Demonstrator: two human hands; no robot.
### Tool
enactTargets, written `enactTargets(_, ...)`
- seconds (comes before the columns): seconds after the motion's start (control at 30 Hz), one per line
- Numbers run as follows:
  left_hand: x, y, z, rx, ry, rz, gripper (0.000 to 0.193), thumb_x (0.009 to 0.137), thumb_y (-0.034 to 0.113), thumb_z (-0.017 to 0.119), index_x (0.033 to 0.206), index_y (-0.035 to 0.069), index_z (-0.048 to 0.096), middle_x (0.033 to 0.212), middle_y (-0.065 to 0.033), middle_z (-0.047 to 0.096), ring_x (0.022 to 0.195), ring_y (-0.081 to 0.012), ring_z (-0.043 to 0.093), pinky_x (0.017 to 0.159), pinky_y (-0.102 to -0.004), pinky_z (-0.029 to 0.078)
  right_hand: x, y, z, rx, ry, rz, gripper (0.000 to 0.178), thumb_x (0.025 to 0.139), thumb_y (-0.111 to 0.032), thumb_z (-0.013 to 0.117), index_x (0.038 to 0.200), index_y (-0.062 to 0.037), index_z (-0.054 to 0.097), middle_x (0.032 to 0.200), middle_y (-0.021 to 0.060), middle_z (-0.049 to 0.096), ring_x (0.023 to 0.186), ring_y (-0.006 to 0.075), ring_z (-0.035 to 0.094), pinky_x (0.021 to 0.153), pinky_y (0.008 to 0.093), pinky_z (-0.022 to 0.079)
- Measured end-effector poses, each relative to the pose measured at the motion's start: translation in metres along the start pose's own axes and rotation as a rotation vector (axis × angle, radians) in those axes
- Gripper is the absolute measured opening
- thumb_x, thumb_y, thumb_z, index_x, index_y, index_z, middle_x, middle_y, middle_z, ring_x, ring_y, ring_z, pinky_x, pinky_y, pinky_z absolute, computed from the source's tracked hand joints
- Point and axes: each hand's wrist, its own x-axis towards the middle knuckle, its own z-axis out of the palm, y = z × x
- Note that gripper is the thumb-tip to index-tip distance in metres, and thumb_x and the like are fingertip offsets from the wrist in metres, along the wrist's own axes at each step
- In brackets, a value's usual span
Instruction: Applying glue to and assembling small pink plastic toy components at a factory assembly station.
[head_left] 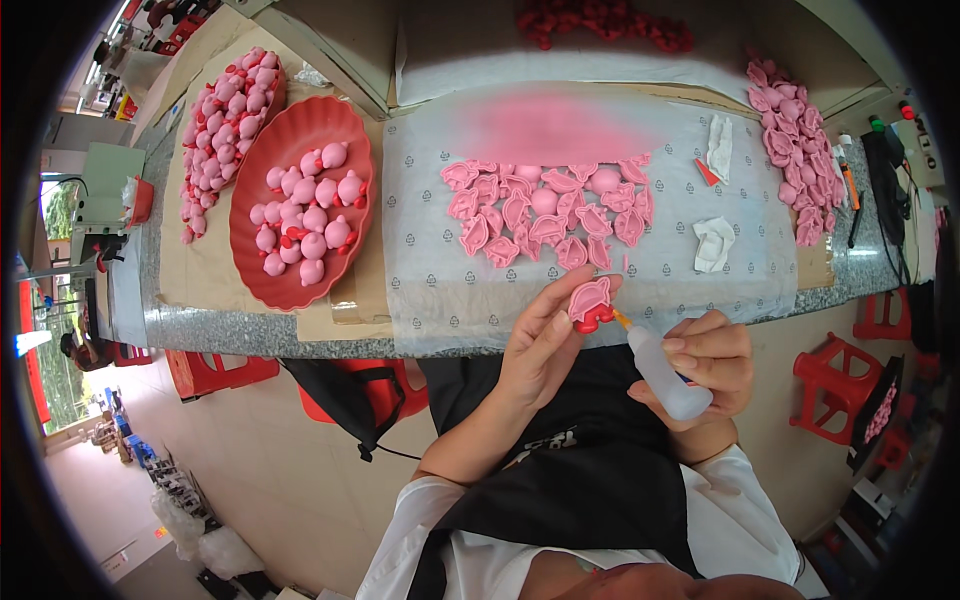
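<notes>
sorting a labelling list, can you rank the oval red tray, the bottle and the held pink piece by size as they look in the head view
1. Oval red tray
2. Bottle, partly covered by fingers
3. Pink piece

One left hand (pixel 545 345), one right hand (pixel 712 362), one squeeze bottle (pixel 668 375), one pink-and-red piece (pixel 592 298).
From here I make out one scalloped red tray (pixel 285 293) with roughly twenty round pink pieces (pixel 313 245), three tabletop heaps of pink parts (pixel 547 228), too crowded to count, two crumpled white tissues (pixel 713 243) and at least four red stools (pixel 840 385).
</notes>
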Motion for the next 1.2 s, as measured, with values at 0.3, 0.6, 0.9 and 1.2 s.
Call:
enactTargets(0.3,-0.0001,-0.0009,-0.0008,-0.012,-0.038,-0.013,0.042,0.083,0.019,0.042,0.119,0.001,0.031,0.118,-0.0192,0.038,0.113,-0.0241,0.034,0.095,-0.0349,0.021,-0.002,0.0028,0.0018,0.039,0.071,-0.005,0.049,0.044,-0.007,0.079,0.083,-0.0055,0.05,0.08,0.0074,0.051,0.06,0.0182,0.052,0.049,0.024,0.041)
enactTargets(0.6,0.0003,-0.0019,-0.0045,-0.093,-0.045,-0.032,0.043,0.083,0.019,0.042,0.12,0.0,0.03,0.118,-0.0195,0.038,0.112,-0.024,0.035,0.094,-0.0347,0.022,-0.0025,0.0031,-0.0033,0.048,0.046,0.052,0.041,0.055,-0.017,0.075,0.081,-0.0065,0.045,0.076,0.0062,0.046,0.058,0.0123,0.044,0.05,0.0206,0.04)
enactTargets(0.9,0.0003,-0.0018,-0.0045,-0.137,-0.045,-0.053,0.044,0.083,0.02,0.042,0.12,0.0,0.029,0.118,-0.0192,0.038,0.113,-0.0243,0.034,0.094,-0.0353,0.023,-0.0029,0.003,-0.0024,0.018,0.065,0.056,0.041,0.056,-0.019,0.075,0.081,-0.0065,0.045,0.074,0.006,0.046,0.057,0.0124,0.044,0.05,0.0209,0.04)
enactTargets(1.2,-0.0002,-0.0008,-0.0037,-0.121,0.021,-0.064,0.047,0.08,0.019,0.046,0.121,0.003,0.028,0.117,-0.0214,0.038,0.106,-0.0266,0.04,0.091,-0.0369,0.03,-0.0057,0.0015,-0.0061,0.07,0.035,0.13,0.046,0.046,-0.009,0.079,0.083,-0.0076,0.052,0.082,0.0046,0.048,0.064,0.0152,0.05,0.055,0.0231,0.042)
